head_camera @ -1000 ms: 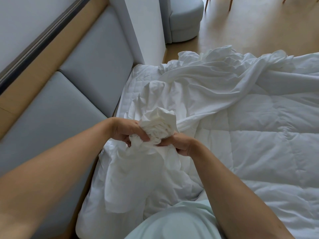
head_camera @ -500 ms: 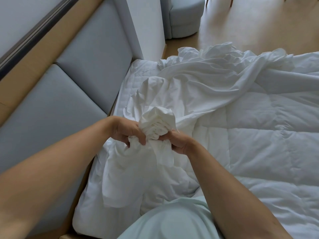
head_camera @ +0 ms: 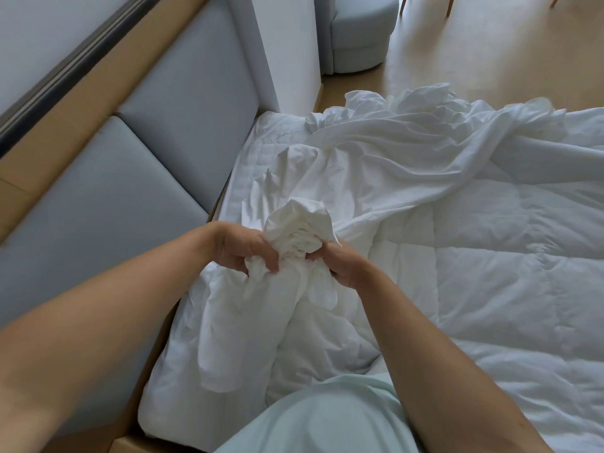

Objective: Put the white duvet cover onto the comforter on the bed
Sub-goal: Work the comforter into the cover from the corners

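The white duvet cover lies crumpled across the head end of the bed, trailing toward me. A bunched wad of its cloth stands up between my hands. My left hand grips the wad from the left, fingers curled into the folds. My right hand pinches it from the right. The quilted white comforter spreads flat over the bed to the right, partly under the cover. More cloth hangs below my hands.
A grey padded headboard with wood trim runs along the left, close to the mattress edge. A white wall corner and a grey rounded chair stand beyond the bed on a wooden floor. My light green clothing fills the bottom.
My hands stay clamped on the bunched cloth with fingers shifting slightly. The view has tilted a little, and the wad sits a bit lower between my hands.
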The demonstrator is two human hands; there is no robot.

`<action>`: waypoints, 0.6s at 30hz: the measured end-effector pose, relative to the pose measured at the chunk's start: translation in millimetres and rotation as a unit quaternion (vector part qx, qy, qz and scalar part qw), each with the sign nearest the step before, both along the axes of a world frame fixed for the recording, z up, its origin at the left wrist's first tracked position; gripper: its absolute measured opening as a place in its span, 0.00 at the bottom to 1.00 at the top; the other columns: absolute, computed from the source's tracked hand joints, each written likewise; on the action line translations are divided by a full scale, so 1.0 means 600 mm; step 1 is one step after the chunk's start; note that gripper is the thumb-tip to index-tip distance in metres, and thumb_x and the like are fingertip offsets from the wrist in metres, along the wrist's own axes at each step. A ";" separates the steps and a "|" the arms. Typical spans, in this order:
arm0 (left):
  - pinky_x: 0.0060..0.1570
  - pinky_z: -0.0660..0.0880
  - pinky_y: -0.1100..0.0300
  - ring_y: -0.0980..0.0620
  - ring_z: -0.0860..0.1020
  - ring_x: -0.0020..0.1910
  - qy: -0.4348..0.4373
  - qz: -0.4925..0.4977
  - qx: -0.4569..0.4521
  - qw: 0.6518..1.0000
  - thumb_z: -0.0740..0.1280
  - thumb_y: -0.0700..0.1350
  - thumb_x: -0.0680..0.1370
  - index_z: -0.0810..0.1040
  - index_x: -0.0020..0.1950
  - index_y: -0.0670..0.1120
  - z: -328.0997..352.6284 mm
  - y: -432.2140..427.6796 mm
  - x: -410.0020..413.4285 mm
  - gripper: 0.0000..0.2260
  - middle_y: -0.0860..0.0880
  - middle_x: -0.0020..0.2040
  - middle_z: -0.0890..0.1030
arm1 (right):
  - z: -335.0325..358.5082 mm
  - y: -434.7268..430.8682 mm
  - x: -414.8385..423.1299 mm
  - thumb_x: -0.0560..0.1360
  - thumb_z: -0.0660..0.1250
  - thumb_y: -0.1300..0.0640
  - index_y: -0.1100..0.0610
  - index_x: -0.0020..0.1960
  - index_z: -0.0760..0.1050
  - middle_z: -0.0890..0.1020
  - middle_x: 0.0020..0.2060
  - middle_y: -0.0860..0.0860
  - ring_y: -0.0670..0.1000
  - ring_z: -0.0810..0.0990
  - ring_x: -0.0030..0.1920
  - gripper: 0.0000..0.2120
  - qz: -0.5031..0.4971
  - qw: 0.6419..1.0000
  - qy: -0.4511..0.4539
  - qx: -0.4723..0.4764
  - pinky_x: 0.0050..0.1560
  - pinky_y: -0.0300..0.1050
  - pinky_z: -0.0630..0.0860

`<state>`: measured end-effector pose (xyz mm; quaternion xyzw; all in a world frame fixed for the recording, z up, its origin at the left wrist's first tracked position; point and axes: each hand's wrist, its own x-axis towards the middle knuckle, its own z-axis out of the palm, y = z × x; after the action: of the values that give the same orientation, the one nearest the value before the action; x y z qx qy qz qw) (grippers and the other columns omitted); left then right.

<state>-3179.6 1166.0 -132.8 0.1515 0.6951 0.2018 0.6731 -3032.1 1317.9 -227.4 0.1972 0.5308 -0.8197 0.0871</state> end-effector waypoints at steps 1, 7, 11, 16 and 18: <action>0.71 0.70 0.39 0.38 0.79 0.65 0.011 -0.015 -0.007 1.000 0.73 0.34 0.68 0.77 0.68 0.40 0.002 0.001 -0.002 0.28 0.39 0.65 0.81 | 0.001 -0.001 0.000 0.59 0.73 0.56 0.44 0.48 0.84 0.87 0.44 0.50 0.53 0.87 0.46 0.18 -0.001 1.000 -0.002 -0.004 0.48 0.52 0.84; 0.65 0.77 0.47 0.46 0.81 0.62 0.098 -0.065 0.063 0.991 0.73 0.42 0.78 0.78 0.68 0.48 0.018 0.016 -0.003 0.19 0.47 0.63 0.83 | 0.009 0.006 0.007 0.65 0.78 0.57 0.54 0.61 0.81 0.85 0.56 0.57 0.58 0.85 0.57 0.25 0.087 0.993 -0.064 -0.043 0.60 0.59 0.81; 0.66 0.75 0.43 0.43 0.81 0.62 0.124 -0.044 0.090 0.987 0.70 0.40 0.80 0.77 0.68 0.44 0.014 0.017 0.002 0.16 0.43 0.63 0.82 | 0.013 0.018 0.010 0.63 0.79 0.61 0.54 0.55 0.84 0.85 0.55 0.56 0.60 0.82 0.57 0.20 0.153 0.986 -0.052 -0.039 0.64 0.56 0.75; 0.67 0.72 0.35 0.38 0.80 0.62 0.085 -0.032 0.067 0.994 0.68 0.38 0.81 0.77 0.68 0.43 0.004 0.011 0.001 0.15 0.40 0.64 0.81 | 0.005 0.010 0.016 0.66 0.74 0.71 0.61 0.63 0.79 0.82 0.59 0.60 0.67 0.79 0.62 0.25 0.179 0.983 -0.040 -0.032 0.68 0.64 0.67; 0.68 0.73 0.37 0.40 0.80 0.63 0.064 -0.022 0.055 0.996 0.70 0.39 0.79 0.77 0.69 0.45 0.001 0.012 0.006 0.18 0.41 0.65 0.81 | 0.013 0.016 0.015 0.66 0.75 0.72 0.59 0.64 0.79 0.83 0.60 0.60 0.64 0.81 0.62 0.27 0.192 0.980 -0.039 -0.021 0.66 0.66 0.74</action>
<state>-3176.0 1173.4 -132.4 0.2161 0.7213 0.2147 0.6220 -3023.2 1327.4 -219.8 0.1212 0.5375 -0.7904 0.2676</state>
